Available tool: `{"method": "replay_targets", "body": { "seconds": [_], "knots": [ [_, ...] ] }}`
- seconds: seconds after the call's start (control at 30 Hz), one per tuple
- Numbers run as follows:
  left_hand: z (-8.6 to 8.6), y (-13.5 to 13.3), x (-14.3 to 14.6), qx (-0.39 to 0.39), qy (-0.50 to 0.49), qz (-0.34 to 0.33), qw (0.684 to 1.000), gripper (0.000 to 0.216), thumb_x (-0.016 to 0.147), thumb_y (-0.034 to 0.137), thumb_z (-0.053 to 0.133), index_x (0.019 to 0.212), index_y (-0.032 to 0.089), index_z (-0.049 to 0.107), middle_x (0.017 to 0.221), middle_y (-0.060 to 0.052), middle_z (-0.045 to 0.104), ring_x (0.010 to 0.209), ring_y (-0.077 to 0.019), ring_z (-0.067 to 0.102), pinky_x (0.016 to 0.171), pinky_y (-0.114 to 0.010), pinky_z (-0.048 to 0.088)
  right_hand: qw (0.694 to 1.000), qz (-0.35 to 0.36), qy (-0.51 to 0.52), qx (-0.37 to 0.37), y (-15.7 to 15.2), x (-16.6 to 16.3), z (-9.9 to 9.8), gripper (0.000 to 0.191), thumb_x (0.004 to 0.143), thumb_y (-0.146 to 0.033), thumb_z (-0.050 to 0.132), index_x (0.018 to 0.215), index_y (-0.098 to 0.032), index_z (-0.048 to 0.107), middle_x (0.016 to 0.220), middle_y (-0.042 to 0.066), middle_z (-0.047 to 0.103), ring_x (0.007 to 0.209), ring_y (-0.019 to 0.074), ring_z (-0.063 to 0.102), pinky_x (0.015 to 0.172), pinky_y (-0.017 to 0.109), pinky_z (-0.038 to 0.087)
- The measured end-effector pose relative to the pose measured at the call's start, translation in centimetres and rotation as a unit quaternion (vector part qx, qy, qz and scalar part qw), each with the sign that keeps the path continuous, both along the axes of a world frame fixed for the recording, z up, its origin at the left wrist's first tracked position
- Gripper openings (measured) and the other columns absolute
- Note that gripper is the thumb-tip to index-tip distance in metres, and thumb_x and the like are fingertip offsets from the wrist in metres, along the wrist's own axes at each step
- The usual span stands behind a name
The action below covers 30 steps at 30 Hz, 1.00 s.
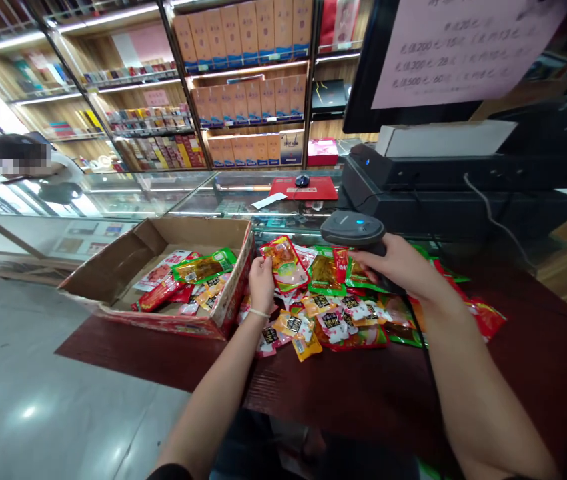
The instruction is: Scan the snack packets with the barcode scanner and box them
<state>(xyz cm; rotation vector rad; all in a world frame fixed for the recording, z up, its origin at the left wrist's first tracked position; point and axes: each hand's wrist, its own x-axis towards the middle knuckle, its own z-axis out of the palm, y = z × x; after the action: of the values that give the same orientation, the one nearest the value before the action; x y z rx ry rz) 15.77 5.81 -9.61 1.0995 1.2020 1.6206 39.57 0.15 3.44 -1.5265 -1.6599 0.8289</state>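
Note:
My left hand (262, 283) pinches the left edge of a red snack packet (285, 265) and holds it up beside the box wall. In my right hand (393, 263) is a black barcode scanner (352, 229), fingers wrapped round its handle and a blue light lit on top. Its head points left, above the packets. Under both hands spreads a pile of snack packets: green ones (326, 272) at the back, small yellow and pink ones (333, 323) in front. Left of the pile, an open cardboard box (163, 317) holds several packets, a green one (203, 265) on top.
The dark red-brown counter (343, 380) bears everything. Behind it runs a glass display case (198, 200) with a red mouse pad (303, 189) and mouse. A monitor with a pink notice (458, 53) stands back right. The scanner cable (426, 360) hangs toward me. Another person (38, 160) is far left.

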Motion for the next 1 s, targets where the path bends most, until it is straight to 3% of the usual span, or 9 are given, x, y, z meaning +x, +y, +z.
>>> {"method": "replay_targets", "body": {
  "seconds": [0.1,0.2,0.4,0.63,0.73,0.83,0.9,1.0],
  "knots": [
    [0.0,0.1,0.3,-0.064,-0.116,-0.054,0.99,0.03,0.084,0.048,0.061,0.085,0.02,0.05,0.064,0.007,0.049,0.048,-0.0065,0.045,0.046,-0.017,0.035,1.0,0.004,-0.024,0.001,0.2,-0.3,-0.3,0.032,0.078,-0.052,0.067,0.08,-0.021,0.058,0.049,-0.002,0.055,0.043,0.0144,0.049,0.041,0.027,0.038],
    [0.1,-0.2,0.5,-0.075,-0.164,-0.081,0.98,0.033,0.079,0.047,0.066,0.09,0.021,0.049,0.064,0.007,0.05,0.044,-0.005,0.044,0.044,-0.016,0.034,0.999,0.003,-0.045,0.0,0.3,-0.7,-0.5,0.031,0.078,-0.051,0.066,0.083,-0.021,0.06,0.046,-0.003,0.054,0.041,0.0145,0.048,0.04,0.027,0.036],
    [0.4,-0.6,0.9,-0.052,-0.137,-0.114,0.983,0.039,0.074,0.04,0.072,0.101,0.021,0.05,0.079,0.001,0.067,0.057,-0.0103,0.061,0.052,-0.02,0.045,0.993,0.029,-0.114,0.009,0.6,-1.6,-0.9,0.032,0.076,-0.046,0.067,0.098,-0.023,0.068,0.053,-0.003,0.059,0.046,0.0161,0.053,0.045,0.027,0.039],
    [-0.3,-0.7,1.0,-0.044,-0.109,-0.115,0.986,0.03,0.078,0.035,0.069,0.097,0.021,0.05,0.073,0.002,0.065,0.055,-0.0103,0.06,0.05,-0.019,0.045,0.991,0.039,-0.119,0.044,0.4,-1.8,-1.0,0.029,0.077,-0.043,0.066,0.098,-0.024,0.07,0.057,-0.001,0.061,0.057,0.0191,0.06,0.052,0.027,0.043],
    [0.0,-0.7,1.3,-0.021,-0.106,-0.122,0.987,0.032,0.077,0.033,0.07,0.1,0.021,0.05,0.081,0.0,0.068,0.064,-0.0125,0.065,0.058,-0.021,0.05,0.992,0.027,-0.109,0.062,0.4,-1.6,-0.9,0.03,0.076,-0.044,0.067,0.098,-0.023,0.069,0.059,0.0,0.063,0.059,0.0202,0.061,0.052,0.028,0.044],
    [2.2,-1.2,1.3,0.038,-0.069,-0.107,0.991,0.03,0.079,0.031,0.068,0.101,0.021,0.051,0.098,-0.005,0.071,0.087,-0.0171,0.07,0.076,-0.028,0.054,0.993,0.009,-0.08,0.083,0.4,-1.5,-0.7,0.034,0.075,-0.045,0.069,0.099,-0.021,0.068,0.058,0.0,0.062,0.056,0.0201,0.06,0.05,0.028,0.043],
    [4.8,-1.9,0.5,0.094,-0.008,-0.078,0.993,0.027,0.082,0.031,0.066,0.103,0.022,0.051,0.105,-0.007,0.07,0.097,-0.0195,0.069,0.084,-0.031,0.054,0.996,-0.009,-0.052,0.076,0.3,-1.4,-0.7,0.035,0.075,-0.048,0.068,0.097,-0.02,0.066,0.055,0.0,0.06,0.05,0.019,0.056,0.046,0.029,0.042],
    [9.1,-3.2,-2.6,0.156,0.129,-0.003,0.979,0.025,0.088,0.032,0.06,0.109,0.023,0.052,0.105,-0.007,0.07,0.096,-0.0204,0.069,0.084,-0.033,0.054,0.999,-0.026,-0.016,0.041,0.1,-1.5,-0.7,0.036,0.076,-0.053,0.067,0.093,-0.021,0.063,0.051,-0.001,0.057,0.044,0.0177,0.052,0.042,0.03,0.04]
  ]
}}
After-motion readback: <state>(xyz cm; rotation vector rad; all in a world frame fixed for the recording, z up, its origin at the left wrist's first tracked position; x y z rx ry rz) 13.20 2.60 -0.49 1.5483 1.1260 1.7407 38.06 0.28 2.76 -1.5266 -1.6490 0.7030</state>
